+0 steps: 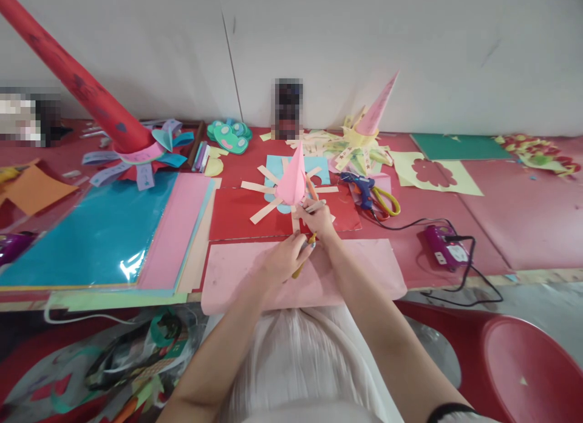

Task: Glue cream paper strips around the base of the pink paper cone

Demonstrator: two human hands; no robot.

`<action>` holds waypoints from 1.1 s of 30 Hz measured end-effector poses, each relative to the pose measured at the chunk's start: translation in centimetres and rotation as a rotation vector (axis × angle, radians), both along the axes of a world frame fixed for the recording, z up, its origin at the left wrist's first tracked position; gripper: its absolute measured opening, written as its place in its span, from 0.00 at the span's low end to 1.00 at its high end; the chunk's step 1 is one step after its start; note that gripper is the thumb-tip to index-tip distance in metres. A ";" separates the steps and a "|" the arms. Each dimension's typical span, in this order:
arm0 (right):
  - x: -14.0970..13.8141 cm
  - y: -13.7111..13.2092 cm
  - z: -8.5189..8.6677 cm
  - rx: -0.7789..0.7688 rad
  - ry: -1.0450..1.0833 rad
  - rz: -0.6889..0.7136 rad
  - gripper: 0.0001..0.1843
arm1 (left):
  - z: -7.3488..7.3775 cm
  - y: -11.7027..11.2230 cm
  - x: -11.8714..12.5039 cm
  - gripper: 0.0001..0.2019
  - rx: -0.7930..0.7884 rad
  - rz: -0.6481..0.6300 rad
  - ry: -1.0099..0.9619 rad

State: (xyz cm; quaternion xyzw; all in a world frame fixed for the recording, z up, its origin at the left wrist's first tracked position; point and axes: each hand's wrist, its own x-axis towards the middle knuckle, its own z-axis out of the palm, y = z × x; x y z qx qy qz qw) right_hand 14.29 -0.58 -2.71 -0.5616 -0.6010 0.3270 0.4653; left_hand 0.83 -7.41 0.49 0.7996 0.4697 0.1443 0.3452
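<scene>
A pink paper cone (293,178) stands on a red sheet (237,219), with cream paper strips (264,211) fanning out from its base over a light blue piece. My right hand (316,219) is closed at the cone's base, gripping thin stick-like items. My left hand (285,259) is just below it, fingers curled around an orange-handled tool (300,266) that I cannot name. Both hands hover over a pink sheet (364,271) at the table's front edge.
Stacked blue and pink sheets (104,234) lie at left, with a tall red cone (77,82) behind. A blue glue gun (362,189), yellow-handled scissors (387,201), a purple device (441,244) with black cable, another pink cone (376,113) and a red chair (514,356) are at right.
</scene>
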 end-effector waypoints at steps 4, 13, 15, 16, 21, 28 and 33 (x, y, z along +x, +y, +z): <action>0.0 -0.1 0.2 0.006 -0.016 -0.035 0.19 | -0.1 0.0 0.0 0.07 0.004 -0.007 -0.001; 0.0 0.1 0.1 0.023 -0.060 -0.025 0.20 | -0.1 0.1 0.1 0.06 0.000 -0.017 0.000; 0.0 0.1 0.0 0.035 -0.068 -0.019 0.21 | -0.1 0.1 0.1 0.06 -0.003 -0.015 0.010; 0.0 0.1 0.0 0.032 -0.062 -0.012 0.22 | 0.0 0.0 0.1 0.06 -0.005 -0.013 0.016; -0.1 -0.1 0.4 -0.009 -0.040 -0.018 0.20 | 0.1 0.0 0.1 0.07 -0.009 -0.008 0.010; -0.2 -0.1 0.4 0.012 -0.114 -0.055 0.20 | 0.0 -0.1 0.1 0.07 -0.018 -0.008 -0.008; 0.0 0.1 0.1 -0.005 -0.130 -0.078 0.18 | 0.1 -0.1 0.1 0.07 -0.022 -0.002 -0.006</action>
